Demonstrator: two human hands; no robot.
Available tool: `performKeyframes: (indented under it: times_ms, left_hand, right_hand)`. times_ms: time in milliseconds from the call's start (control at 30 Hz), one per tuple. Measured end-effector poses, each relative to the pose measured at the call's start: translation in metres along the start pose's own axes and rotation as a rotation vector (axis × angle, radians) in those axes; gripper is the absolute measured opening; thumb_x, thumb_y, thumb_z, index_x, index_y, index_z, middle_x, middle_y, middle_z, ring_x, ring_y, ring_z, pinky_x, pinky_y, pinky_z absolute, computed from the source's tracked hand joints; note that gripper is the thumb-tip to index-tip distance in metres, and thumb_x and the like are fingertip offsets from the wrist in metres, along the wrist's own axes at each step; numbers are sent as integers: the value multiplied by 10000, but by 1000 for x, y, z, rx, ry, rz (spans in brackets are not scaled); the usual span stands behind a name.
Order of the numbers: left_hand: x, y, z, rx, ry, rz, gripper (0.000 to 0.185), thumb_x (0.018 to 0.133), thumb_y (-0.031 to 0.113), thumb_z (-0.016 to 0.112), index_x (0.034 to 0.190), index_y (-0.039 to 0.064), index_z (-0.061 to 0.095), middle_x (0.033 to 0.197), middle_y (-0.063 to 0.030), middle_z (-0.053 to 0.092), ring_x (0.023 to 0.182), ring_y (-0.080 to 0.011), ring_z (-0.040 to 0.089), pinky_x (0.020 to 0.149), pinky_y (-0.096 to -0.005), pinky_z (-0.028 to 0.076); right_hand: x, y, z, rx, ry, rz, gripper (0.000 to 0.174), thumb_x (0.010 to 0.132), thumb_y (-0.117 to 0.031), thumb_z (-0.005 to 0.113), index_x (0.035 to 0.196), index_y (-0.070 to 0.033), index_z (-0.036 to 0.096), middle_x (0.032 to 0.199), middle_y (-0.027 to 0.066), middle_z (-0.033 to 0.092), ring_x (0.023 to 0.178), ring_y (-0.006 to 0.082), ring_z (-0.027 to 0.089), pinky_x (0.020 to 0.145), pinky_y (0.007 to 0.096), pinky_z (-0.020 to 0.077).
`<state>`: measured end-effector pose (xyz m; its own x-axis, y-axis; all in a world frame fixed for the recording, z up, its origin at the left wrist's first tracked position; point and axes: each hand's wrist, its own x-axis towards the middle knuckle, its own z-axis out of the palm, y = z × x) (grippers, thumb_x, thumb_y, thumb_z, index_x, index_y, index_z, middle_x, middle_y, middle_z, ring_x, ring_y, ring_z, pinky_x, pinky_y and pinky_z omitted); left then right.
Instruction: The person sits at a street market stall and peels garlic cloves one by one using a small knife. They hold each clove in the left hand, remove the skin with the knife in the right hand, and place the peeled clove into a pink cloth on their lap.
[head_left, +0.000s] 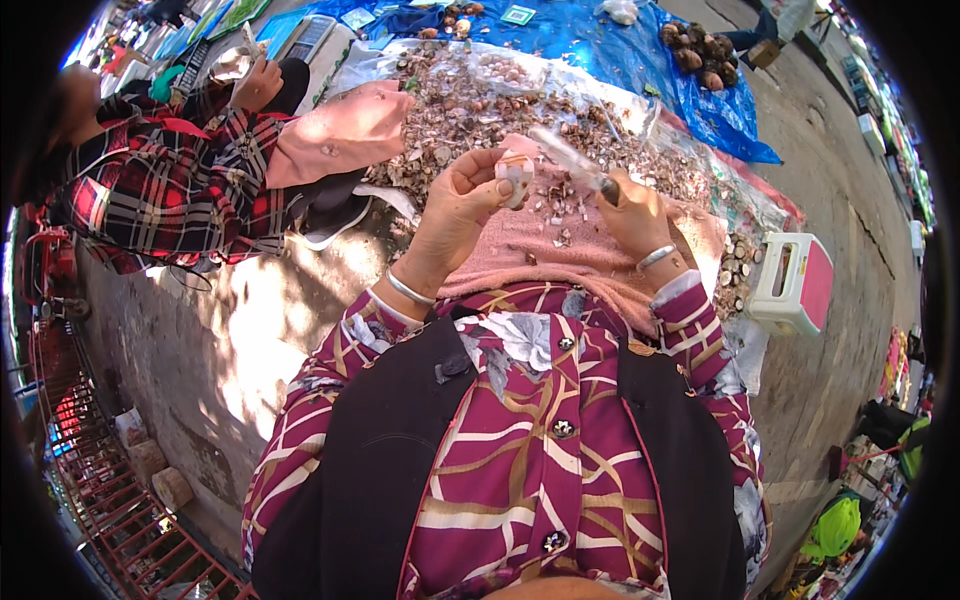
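Observation:
My left hand (459, 204) pinches a pale, partly peeled root piece (516, 178) between thumb and fingers. Some brown shows on its surface. In my right hand (637, 216) is a knife (568, 154) with a dark handle. Its blade is motion-blurred, points up and left, and stands apart from the piece. Both hands are above a pink towel (495, 259) spread over my lap. Bits of peel (564, 236) lie on the towel.
Peelings (442, 127) cover a plastic sheet ahead. Behind lies a blue tarp (570, 34), with brown corms (699, 56) heaped at its right. A co-worker in a plaid shirt (172, 187) sits at left. At right stand a white-and-pink stool (787, 285) and round slices (739, 262).

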<state>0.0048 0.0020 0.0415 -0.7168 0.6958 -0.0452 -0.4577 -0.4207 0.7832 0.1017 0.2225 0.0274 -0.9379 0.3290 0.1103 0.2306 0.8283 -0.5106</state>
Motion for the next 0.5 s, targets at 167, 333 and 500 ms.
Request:
performKeyframes:
  times_ms: [167,333,500]
  left_hand:
    - [9,2,-3,127,-9,39,407,813,46,666,1175,-2,485,1071,-94,610,978,-153,595,870,-284,483]
    - [6,4,-8,209,-6,26,440,783,41,699,1166,-16,489,1050,-82,605,971,-139,586,857,-259,482]
    - [5,7,-7,247,-34,45,430,798,39,666,1185,2,482,1109,-98,588,1016,-158,580,872,-302,488]
  right_hand:
    - [2,-20,0,228,121,-301,160,785,-244,660,871,-142,573,653,65,603,619,239,627,577,358,514]
    - [6,-13,-16,79,-128,-10,124,786,-231,614,820,-118,578,669,113,605,636,284,617,569,365,476]
    - [12,-4,-11,104,-122,-13,160,805,-248,582,807,-88,586,614,99,564,573,231,574,561,335,450]
